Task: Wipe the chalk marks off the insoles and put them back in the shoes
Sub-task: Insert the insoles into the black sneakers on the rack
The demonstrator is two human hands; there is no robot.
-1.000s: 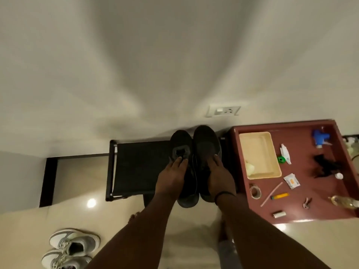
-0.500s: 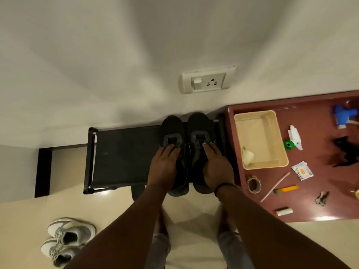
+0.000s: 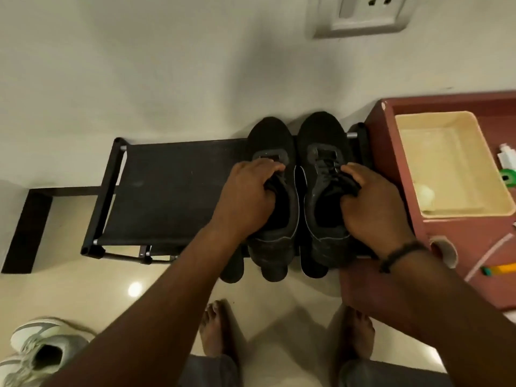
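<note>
Two black shoes, left shoe [image 3: 272, 196] and right shoe [image 3: 325, 191], side by side and touching on a black fabric rack [image 3: 170, 191], toes toward the wall [image 3: 167, 65], heels overhanging the rack's front edge. Left hand [image 3: 245, 201] curled over the left shoe's tongue and collar, fingers hooked at the opening; right hand [image 3: 374, 208], a dark band [image 3: 402, 254] at the wrist, in the same grip on the right shoe's collar beside the laces. Insoles not distinguishable inside the dark openings. Just right of the rack, a maroon worktop [image 3: 418, 247] with a cream tray [image 3: 446, 166], a roll of tape [image 3: 445, 251] and small items. Bare feet [image 3: 217, 331] on the pale floor [image 3: 83, 289] below; grey-and-white sneakers [image 3: 39, 353] at lower left; a wall socket [image 3: 360, 13] above
</note>
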